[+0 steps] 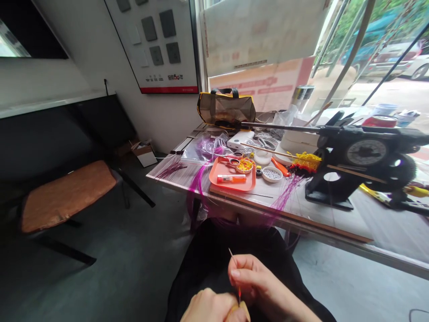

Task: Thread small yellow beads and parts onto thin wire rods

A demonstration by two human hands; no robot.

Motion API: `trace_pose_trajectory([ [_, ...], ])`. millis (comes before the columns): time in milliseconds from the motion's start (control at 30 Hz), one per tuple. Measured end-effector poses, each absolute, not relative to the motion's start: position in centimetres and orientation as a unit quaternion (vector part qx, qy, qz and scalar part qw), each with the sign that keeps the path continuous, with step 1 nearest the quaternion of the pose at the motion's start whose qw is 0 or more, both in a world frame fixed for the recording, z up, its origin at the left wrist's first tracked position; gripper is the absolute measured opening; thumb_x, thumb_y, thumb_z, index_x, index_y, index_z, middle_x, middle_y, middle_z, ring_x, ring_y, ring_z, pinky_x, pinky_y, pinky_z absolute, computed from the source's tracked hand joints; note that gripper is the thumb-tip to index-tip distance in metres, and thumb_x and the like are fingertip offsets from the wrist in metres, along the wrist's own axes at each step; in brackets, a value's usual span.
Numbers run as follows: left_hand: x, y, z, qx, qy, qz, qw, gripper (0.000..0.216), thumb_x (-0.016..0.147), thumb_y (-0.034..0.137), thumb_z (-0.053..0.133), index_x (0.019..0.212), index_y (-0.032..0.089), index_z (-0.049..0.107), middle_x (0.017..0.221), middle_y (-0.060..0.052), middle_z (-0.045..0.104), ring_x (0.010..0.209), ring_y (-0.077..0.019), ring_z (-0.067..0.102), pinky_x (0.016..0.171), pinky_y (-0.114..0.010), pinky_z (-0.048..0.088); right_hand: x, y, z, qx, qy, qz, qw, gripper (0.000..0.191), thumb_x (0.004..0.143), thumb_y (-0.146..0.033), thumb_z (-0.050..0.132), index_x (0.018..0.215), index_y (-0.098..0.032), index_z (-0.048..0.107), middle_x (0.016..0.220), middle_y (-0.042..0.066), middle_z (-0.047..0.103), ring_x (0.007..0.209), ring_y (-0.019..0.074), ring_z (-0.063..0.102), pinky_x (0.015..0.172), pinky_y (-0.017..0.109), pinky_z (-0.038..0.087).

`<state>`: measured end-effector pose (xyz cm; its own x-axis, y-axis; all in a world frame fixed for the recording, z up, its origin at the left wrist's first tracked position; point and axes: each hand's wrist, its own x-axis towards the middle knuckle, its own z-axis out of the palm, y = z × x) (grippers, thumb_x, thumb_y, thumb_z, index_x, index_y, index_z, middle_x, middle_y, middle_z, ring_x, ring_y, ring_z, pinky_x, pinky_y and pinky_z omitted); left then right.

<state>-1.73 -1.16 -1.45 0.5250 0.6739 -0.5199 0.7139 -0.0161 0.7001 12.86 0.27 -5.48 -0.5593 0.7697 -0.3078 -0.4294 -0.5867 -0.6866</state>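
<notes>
The bottom edge cuts off the left hand (208, 307); its thumb hides the lower end of the thin stick (230, 252). What the small bowl (271, 174) holds is too tiny to tell.

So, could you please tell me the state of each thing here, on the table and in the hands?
Thin pale stick with a red section: tilted, pinched by left hand and right hand.
Orange plastic tray: flat on the table.
Orange tube: lying on its side in the tray.
Small white round bowl: filled with grey beads.
Purple strands: hanging over the table edge.
Yellow-and-black fabric bag: upright, handles up.
</notes>
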Motion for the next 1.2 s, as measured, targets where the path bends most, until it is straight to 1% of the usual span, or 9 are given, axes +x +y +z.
trace_pose_trajectory([
  [100, -2.0, -0.5, -0.9, 0.706, 0.447, 0.009, 0.550, 0.027, 0.079, 0.039, 0.044, 0.060, 0.020, 0.045, 0.052, 0.006, 0.034, 0.047, -0.0089, 0.030, 0.045, -0.022, 0.023, 13.3, 0.4, -5.2, -0.288, -0.289, 0.848, 0.339, 0.028, 0.058, -0.034, 0.074, 0.059, -0.013, 0.055, 0.041, -0.009, 0.040, 0.036, 0.0019, 0.025, 0.038, 0.017, 0.015],
  [267, -2.4, 0.6, -0.1, 0.653, 0.430, -0.015, 0.624, 0.026, 0.067, 0.019, 0.054, 0.054, 0.020, 0.032, 0.049, 0.008, 0.030, 0.047, -0.0069, 0.027, 0.043, -0.022, 0.020, 15.2, 1.3, -4.0, -0.298, -0.381, 0.834, 0.264, 0.023, 0.051, -0.019, 0.079, 0.069, -0.011, 0.066, 0.049, -0.006, 0.050, 0.043, 0.0029, 0.034, 0.042, 0.016, 0.020],
  [433, -2.6, 1.6, -0.7, 0.566, 0.398, -0.035, 0.721, 0.030, 0.068, 0.025, 0.056, 0.051, 0.021, 0.032, 0.042, 0.010, 0.027, 0.037, -0.0048, 0.023, 0.035, -0.021, 0.016, 16.3, 1.7, -2.3, -0.382, -0.535, 0.724, 0.208, 0.013, 0.064, -0.023, 0.072, 0.070, -0.012, 0.067, 0.057, -0.004, 0.053, 0.051, 0.0061, 0.038, 0.045, 0.018, 0.026],
  [533, -2.4, 2.5, -1.3, 0.487, 0.400, -0.110, 0.768, 0.025, 0.067, 0.024, 0.054, 0.049, 0.021, 0.037, 0.033, 0.011, 0.032, 0.026, -0.0047, 0.026, 0.028, -0.018, 0.019, 16.2, 1.8, -1.9, -0.405, -0.591, 0.669, 0.196, 0.003, 0.067, -0.014, 0.062, 0.069, -0.014, 0.063, 0.054, -0.007, 0.043, 0.050, 0.0059, 0.032, 0.042, 0.018, 0.021],
  [667, -2.0, 3.2, -1.2, 0.459, 0.410, -0.133, 0.777, 0.028, 0.067, 0.025, 0.054, 0.047, 0.021, 0.035, 0.030, 0.011, 0.033, 0.022, -0.0038, 0.025, 0.023, -0.015, 0.019, 15.3, 1.6, -2.6, -0.360, -0.515, 0.739, 0.241, 0.005, 0.064, -0.009, 0.054, 0.063, -0.013, 0.057, 0.051, -0.007, 0.041, 0.049, 0.0055, 0.029, 0.043, 0.019, 0.019],
  [733, -2.0, 3.2, -1.1, 0.453, 0.408, -0.131, 0.782, 0.030, 0.066, 0.029, 0.057, 0.049, 0.021, 0.034, 0.030, 0.012, 0.033, 0.022, -0.0032, 0.025, 0.023, -0.014, 0.019, 14.8, 1.5, -3.2, -0.329, -0.437, 0.790, 0.277, 0.003, 0.065, -0.013, 0.055, 0.061, -0.013, 0.055, 0.048, -0.007, 0.041, 0.045, 0.0048, 0.028, 0.043, 0.019, 0.018],
  [933, -2.1, 2.8, -1.3, 0.457, 0.389, -0.119, 0.790, 0.040, 0.060, 0.042, 0.070, 0.055, 0.022, 0.036, 0.033, 0.014, 0.031, 0.024, -0.0027, 0.025, 0.026, -0.015, 0.020, 14.5, 1.5, -3.9, -0.314, -0.355, 0.821, 0.319, 0.028, 0.071, -0.038, 0.066, 0.067, -0.016, 0.049, 0.043, -0.012, 0.028, 0.038, 0.0036, 0.016, 0.037, 0.020, 0.010],
  [1100, -2.5, 2.6, -1.4, 0.530, 0.372, -0.086, 0.757, 0.042, 0.067, 0.051, 0.062, 0.054, 0.021, 0.037, 0.039, 0.011, 0.033, 0.032, -0.0040, 0.027, 0.032, -0.020, 0.019, 14.6, 1.9, -3.3, -0.315, -0.281, 0.849, 0.318, 0.029, 0.071, -0.038, 0.069, 0.072, -0.017, 0.049, 0.047, -0.012, 0.031, 0.040, 0.0031, 0.018, 0.040, 0.018, 0.012],
  [1200, -2.2, 2.2, -0.6, 0.628, 0.374, -0.038, 0.681, 0.040, 0.072, 0.045, 0.059, 0.052, 0.020, 0.036, 0.047, 0.008, 0.032, 0.043, -0.0060, 0.028, 0.039, -0.021, 0.021, 14.1, 1.8, -2.8, -0.324, -0.307, 0.839, 0.312, 0.034, 0.074, -0.045, 0.064, 0.067, -0.016, 0.050, 0.046, -0.011, 0.030, 0.041, 0.0036, 0.018, 0.040, 0.019, 0.012],
])
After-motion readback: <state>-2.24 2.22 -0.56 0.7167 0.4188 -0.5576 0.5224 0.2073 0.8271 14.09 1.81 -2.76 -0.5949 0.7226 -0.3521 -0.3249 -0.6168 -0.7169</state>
